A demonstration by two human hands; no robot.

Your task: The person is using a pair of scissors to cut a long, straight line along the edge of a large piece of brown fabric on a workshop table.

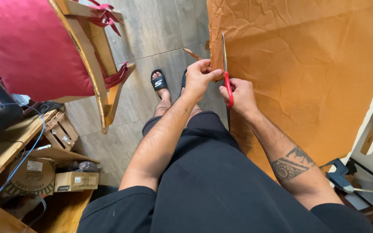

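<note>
A large crumpled sheet of orange-brown paper (307, 64) hangs down on the right side of the view. My right hand (240, 95) grips red-handled scissors (226, 71), their blades pointing up along the paper's left edge. My left hand (199, 77) pinches that edge just left of the blades. A narrow cut strip of paper (191, 53) sticks out beyond my left fingers. I am seated in black shorts, with my sandalled foot (159, 82) on the floor below.
A wooden chair (96, 64) with a red cushion (26, 47) stands at the left. A low wooden shelf (5, 151) holds cardboard boxes (76, 181) and a blue cable. A blue glue gun (339, 177) lies at the lower right. The floor is grey planks.
</note>
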